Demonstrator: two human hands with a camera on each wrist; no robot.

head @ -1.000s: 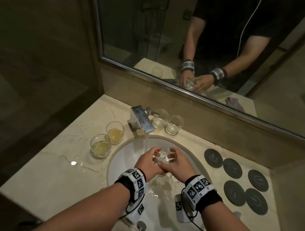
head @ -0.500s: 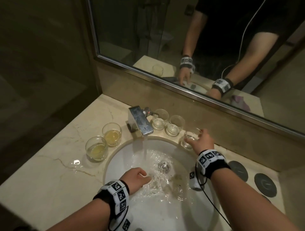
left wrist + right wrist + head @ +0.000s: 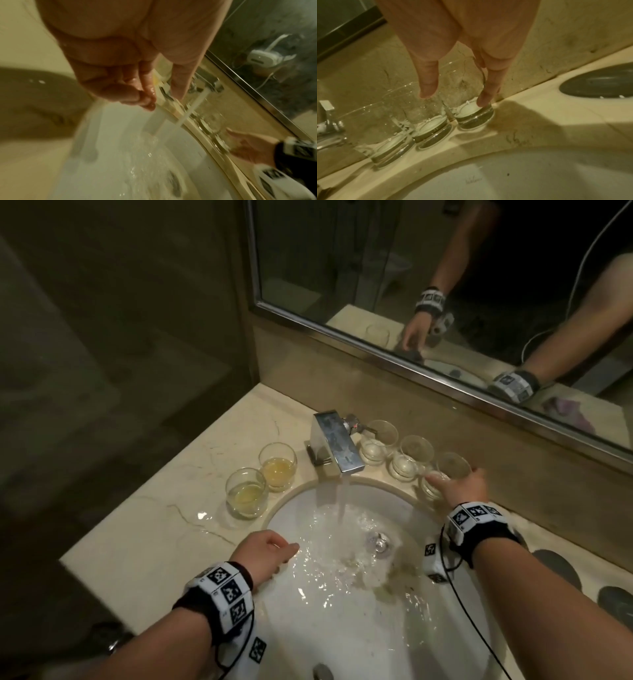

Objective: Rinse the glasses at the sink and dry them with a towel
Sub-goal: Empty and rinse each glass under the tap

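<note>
Left hand (image 3: 265,553) nearest, over the near-left rim of the sink (image 3: 442,642), fingers loosely curled, wet, holding nothing. Water from the faucet (image 3: 334,446) runs into the basin just right of it. Right hand (image 3: 460,486) is farther back at the far-right rim, thumb and fingers extended down either side of the rinsed glass (image 3: 445,474), which stands on the counter (image 3: 164,508); fingertip touches its base in the wrist view, grip loose, not clearly clamped. Two more clear glasses (image 3: 394,451) stand in a row to its left, beside the faucet. Two glasses with yellow liquid (image 3: 262,482) sit left of the faucet, well apart from both hands. Mirror (image 3: 411,285) behind.
</note>
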